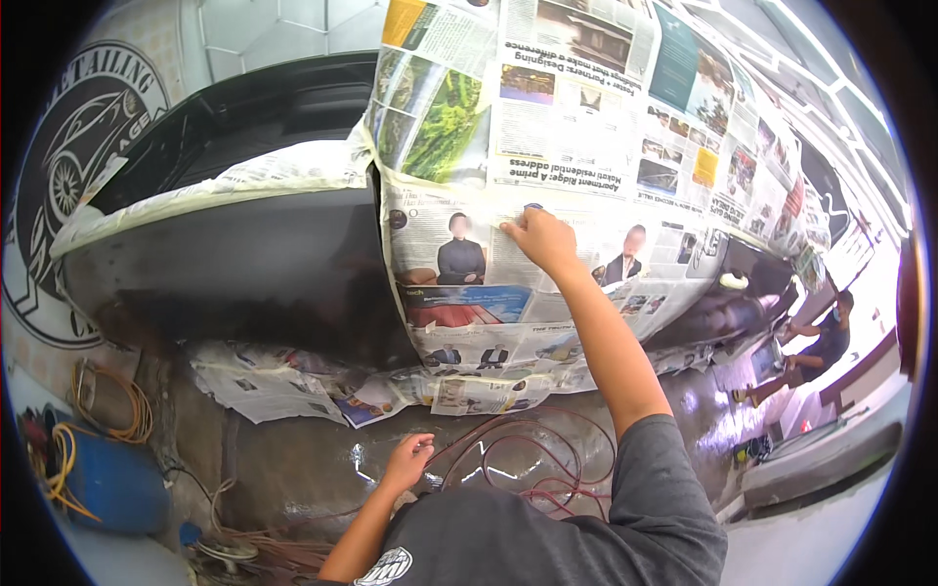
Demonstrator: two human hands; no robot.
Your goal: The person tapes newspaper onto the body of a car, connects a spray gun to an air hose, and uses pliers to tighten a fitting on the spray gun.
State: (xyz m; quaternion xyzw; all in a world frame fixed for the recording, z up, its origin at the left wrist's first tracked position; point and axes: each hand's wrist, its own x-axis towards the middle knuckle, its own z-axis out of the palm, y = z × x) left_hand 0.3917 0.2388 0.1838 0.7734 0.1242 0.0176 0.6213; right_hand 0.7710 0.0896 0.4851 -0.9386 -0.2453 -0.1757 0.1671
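Newspaper sheets (576, 132) cover the side and upper part of a dark car, held by pale masking tape (445, 186). My right hand (543, 240) reaches up to the papered door, its fingers closed and bent against the newspaper near a taped seam. What they pinch, if anything, is hidden. Low in front of my body, my left hand (406, 463) hangs away from the car with loosely bent fingers and nothing visible in it. Left of the papered door, a bare dark panel (234, 273) shows, with masking paper (283, 171) along its upper edge.
Red hose (528, 444) lies in loops on the wet floor below the car. To the left stand a blue drum (107, 479) and a coiled yellowish hose (122, 400). Another person (826, 342) crouches by the car's far right end. More newspaper (283, 381) hangs along the lower edge.
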